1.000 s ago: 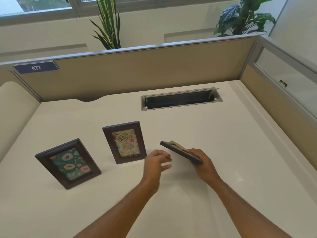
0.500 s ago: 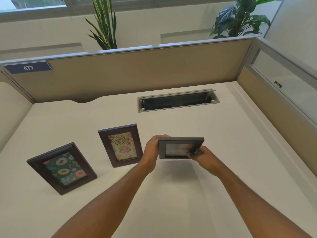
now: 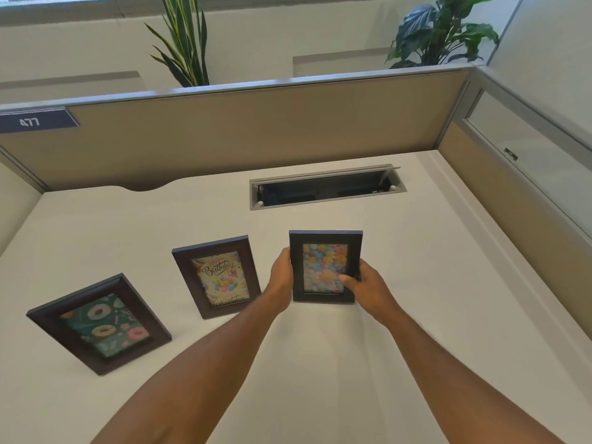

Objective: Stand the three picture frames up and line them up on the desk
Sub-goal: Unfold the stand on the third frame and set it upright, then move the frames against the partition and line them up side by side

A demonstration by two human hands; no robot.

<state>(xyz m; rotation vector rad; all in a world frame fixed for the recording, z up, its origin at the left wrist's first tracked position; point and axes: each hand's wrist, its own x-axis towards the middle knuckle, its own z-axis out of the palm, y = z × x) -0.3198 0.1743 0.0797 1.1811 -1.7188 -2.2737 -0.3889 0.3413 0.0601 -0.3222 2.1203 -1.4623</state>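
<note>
- Left hand (image 3: 282, 280) and right hand (image 3: 365, 285) clasp opposite side edges of the flower-picture frame (image 3: 325, 266), upright, rightmost on the desk (image 3: 416, 315).
- Birthday-card frame (image 3: 217, 277) stands at centre.
- Doughnut-picture frame (image 3: 99, 323) stands near left.

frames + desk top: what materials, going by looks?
Donut frame, birthday frame and the balloon frame in both hands: dark brown moulding, probably stained wood or wood-look composite, satin; the stepped profile suggests it. A faint sheen hints at glazed fronts, glass or acrylic unclear. Desk: off-white, matte and seamless, likely laminate.
</note>
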